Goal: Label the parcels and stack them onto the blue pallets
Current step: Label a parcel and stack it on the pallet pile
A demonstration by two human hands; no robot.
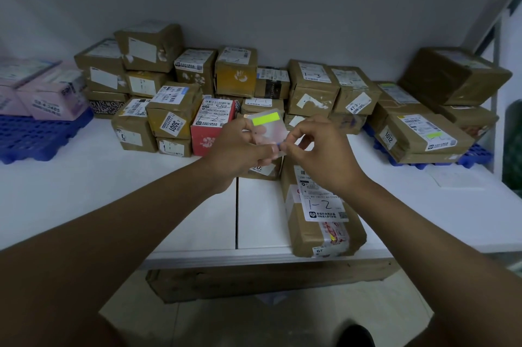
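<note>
Above the white table (118,194) both hands meet on a small translucent label sheet (267,128) that carries a yellow-green sticker at its top. My left hand (240,149) grips the sheet's lower left. My right hand (319,149) pinches a small blue sticker at the sheet's lower right edge. Below my right hand lies a brown taped parcel marked "1-2" (316,222), near the table's front edge. Several brown parcels (175,112) are heaped along the wall. A blue pallet (39,135) at the left holds pink parcels. Another blue pallet (474,156) at the right holds brown parcels.
A red box (211,126) stands among the heap, just left of my left hand. A sheet of paper (454,176) lies on the table at the right. A metal shelf post (494,19) rises at the far right. A flattened cardboard piece (254,281) lies under the table.
</note>
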